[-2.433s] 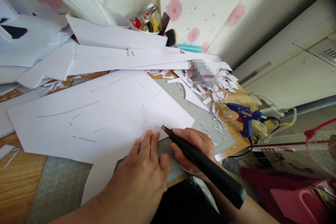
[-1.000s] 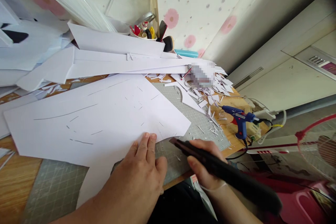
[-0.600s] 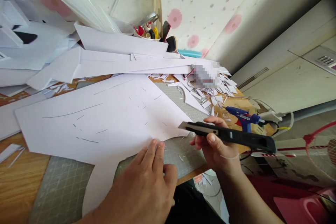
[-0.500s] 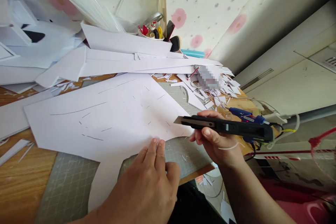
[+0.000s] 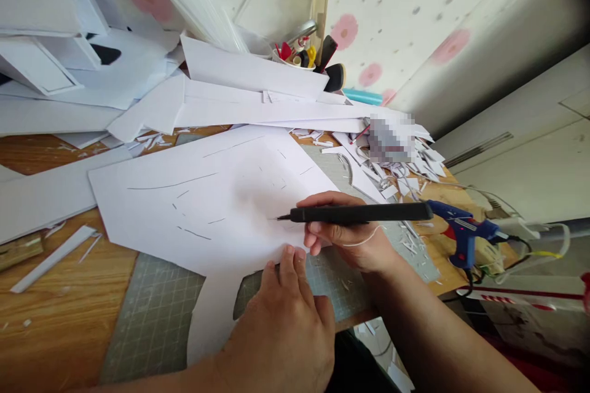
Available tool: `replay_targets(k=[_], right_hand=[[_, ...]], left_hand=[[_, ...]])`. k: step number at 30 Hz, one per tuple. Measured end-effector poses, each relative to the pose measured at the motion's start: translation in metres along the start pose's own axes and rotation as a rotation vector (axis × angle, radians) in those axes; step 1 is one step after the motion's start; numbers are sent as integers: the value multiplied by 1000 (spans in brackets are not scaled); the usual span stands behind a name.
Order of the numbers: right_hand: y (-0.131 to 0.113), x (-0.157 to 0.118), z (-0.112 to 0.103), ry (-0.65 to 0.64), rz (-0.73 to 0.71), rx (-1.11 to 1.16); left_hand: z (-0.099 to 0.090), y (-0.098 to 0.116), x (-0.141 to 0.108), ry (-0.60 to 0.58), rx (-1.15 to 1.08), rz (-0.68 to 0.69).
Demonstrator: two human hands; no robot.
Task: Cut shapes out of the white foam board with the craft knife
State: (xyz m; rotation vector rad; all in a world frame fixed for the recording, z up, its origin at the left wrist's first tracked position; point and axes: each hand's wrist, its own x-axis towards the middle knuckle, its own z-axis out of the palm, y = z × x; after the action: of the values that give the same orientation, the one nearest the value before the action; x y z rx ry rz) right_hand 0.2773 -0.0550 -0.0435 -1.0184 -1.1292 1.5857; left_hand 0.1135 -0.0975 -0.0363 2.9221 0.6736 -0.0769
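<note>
A large white foam board sheet (image 5: 170,221) with short dark slits or lines lies on a grey-green cutting mat (image 5: 142,319). My left hand (image 5: 290,313) rests on its near edge with fingers stretched out, holding nothing. In my right hand (image 5: 341,230) is a black utility knife (image 5: 359,214), held nearly level with its blade pointing left. The blade tip is at or just above the sheet's surface, beyond my left fingertips; whether it touches I cannot tell.
White board pieces (image 5: 258,110) are stacked along the wall. Offcuts (image 5: 405,175) lie at the right, near a blue glue gun (image 5: 463,230) with its cord. A tool cup (image 5: 295,61) stands at the back. A white strip (image 5: 55,258) lies on the wooden table (image 5: 59,344).
My right hand has brought the knife left over the sheet and turned it, so its narrow edge now faces me. My left hand stays on the sheet. The view has shifted left.
</note>
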Motion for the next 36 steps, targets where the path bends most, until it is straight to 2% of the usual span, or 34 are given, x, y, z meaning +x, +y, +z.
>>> replay_targets(k=[3, 9, 13, 19, 31, 36], right_hand=[[1, 0, 3, 66, 32, 29], [14, 7, 17, 338, -61, -66], [21, 10, 25, 460, -73, -144], [16, 8, 33, 457, -30, -195], [11, 6, 38, 445, -10, -255], [10, 6, 39, 451, -8, -306]], left_hand=[[-1, 0, 2, -29, -3, 2], [2, 1, 2, 31, -7, -9], [-1, 2, 4, -10, -12, -14], [-2, 0, 3, -53, -17, 5], [5, 2, 3, 113, 54, -4], [7, 2, 3, 131, 51, -7]])
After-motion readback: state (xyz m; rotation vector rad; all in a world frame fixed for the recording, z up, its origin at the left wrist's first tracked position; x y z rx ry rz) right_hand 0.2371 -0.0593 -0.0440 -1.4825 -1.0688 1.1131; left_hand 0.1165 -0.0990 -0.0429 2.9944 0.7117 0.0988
